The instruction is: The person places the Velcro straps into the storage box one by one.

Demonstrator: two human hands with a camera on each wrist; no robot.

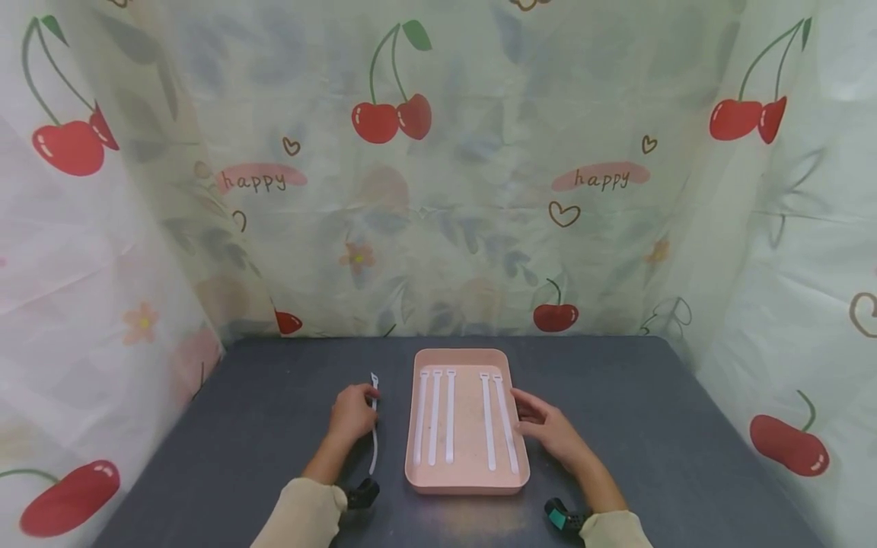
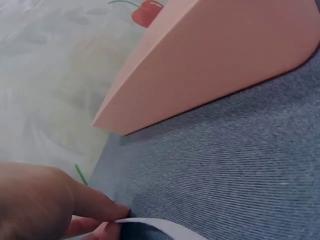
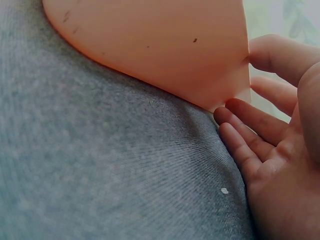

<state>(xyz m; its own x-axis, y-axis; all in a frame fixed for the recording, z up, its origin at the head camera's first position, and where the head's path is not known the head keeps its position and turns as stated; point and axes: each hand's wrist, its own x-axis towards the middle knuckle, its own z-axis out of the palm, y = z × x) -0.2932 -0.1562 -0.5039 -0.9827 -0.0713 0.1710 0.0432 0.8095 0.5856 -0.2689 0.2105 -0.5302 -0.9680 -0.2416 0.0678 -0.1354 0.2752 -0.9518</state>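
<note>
My left hand (image 1: 352, 413) pinches a white cable tie (image 1: 374, 447) with a slotted head, left of the pink tray (image 1: 467, 489). In the left wrist view the fingertips hold the tie (image 2: 170, 227) just above the cloth, its strip bowing slightly. Fairly straight fingers of my right hand (image 1: 558, 438) touch the tray's right side; the right wrist view shows the fingertips against the outer wall (image 3: 165, 55). Inside the tray, three white ties (image 1: 435, 418) lie lengthwise at the left and two more ties (image 1: 488, 422) at the right, with a gap between the groups.
A dark grey cloth-covered table (image 1: 274, 457) lies under everything. Light curtains (image 1: 473, 190) printed with cherries stand behind and on both sides. Each wrist wears a black band, the left band (image 1: 363, 495) near the table's front.
</note>
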